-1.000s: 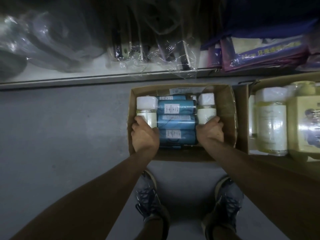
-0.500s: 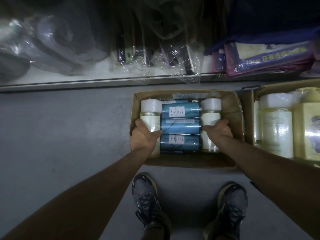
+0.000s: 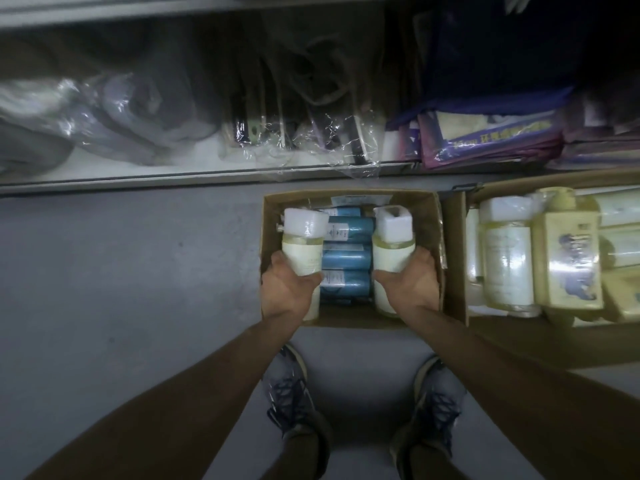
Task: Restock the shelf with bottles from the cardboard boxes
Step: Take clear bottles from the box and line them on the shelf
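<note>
An open cardboard box (image 3: 437, 237) sits on the grey floor below a low shelf (image 3: 138, 180). Inside lie several blue bottles (image 3: 346, 259) stacked on their sides. My left hand (image 3: 289, 289) grips a pale yellow bottle with a white cap (image 3: 303, 237) at the box's left side. My right hand (image 3: 410, 285) grips a matching bottle (image 3: 393, 237) at the right side. Both bottles are tilted up, their caps raised above the blue ones. Their bottoms are hidden behind my hands.
A second cardboard box (image 3: 453, 258) to the right holds large yellowish bottles (image 3: 505, 265) and boxed ones (image 3: 568, 261). The shelf carries plastic-wrapped goods (image 3: 104, 116) and purple packets (image 3: 485, 140). My shoes (image 3: 291, 396) stand just behind the box.
Both hands have lifted their white-capped bottles upward out of the box, tilting the caps toward me. The camera has drawn back, showing more of the shelf.
</note>
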